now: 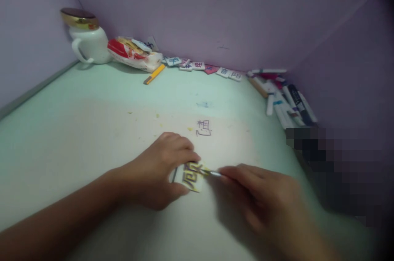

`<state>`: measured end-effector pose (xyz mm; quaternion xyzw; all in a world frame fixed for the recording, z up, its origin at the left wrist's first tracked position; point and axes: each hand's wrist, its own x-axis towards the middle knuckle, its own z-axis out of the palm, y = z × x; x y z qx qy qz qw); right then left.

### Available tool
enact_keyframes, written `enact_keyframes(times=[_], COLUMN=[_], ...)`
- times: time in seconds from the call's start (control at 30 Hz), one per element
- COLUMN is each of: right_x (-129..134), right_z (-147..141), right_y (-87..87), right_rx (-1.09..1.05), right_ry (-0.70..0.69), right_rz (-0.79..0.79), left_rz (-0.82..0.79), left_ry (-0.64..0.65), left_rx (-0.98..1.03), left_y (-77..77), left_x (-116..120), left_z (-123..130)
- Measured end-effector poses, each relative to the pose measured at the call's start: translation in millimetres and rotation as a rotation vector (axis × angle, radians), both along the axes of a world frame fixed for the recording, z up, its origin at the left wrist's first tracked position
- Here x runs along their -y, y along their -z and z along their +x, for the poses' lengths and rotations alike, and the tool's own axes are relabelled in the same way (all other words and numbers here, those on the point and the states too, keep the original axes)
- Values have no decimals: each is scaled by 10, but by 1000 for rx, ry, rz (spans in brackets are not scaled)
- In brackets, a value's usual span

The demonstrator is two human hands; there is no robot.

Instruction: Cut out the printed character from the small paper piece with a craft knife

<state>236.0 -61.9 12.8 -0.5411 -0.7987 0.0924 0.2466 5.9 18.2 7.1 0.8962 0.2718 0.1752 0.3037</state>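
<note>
A small white block [193,187] with a character drawn in dark lines over yellow lies flat on the table. My left hand [168,170] is closed on it, thumb along the near edge and fingers along the far edge. Pinched in my right hand [261,195] is a slim metal-tipped carving tool [214,173], most of its handle hidden by the fingers. The tip touches, or is very close to, the right side of the block, where the yellow marking is. Small yellowish scraps [190,129] lie beyond my left hand, near a character [203,128] written on the tabletop.
Along the back wall stand a white mug [89,45] with a gold-rimmed lid-like object [78,19] on top, a red and white packet [132,53] and several marked blocks [197,65]. A yellow cutter-like stick [154,74] lies before them. Pens and markers [283,101] are heaped at right.
</note>
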Motion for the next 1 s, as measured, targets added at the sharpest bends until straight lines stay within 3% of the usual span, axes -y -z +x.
enact_keyframes(times=[0.43, 1.0], right_x=[15, 38], right_z=[-99, -109], right_y=[39, -1], right_rx=[185, 197], right_ry=[-21, -9], right_rz=[219, 181], left_rz=[-2, -1], left_ry=[-4, 5], left_rx=[-5, -9], left_y=[-23, -42], left_x=[10, 6], left_z=[9, 10])
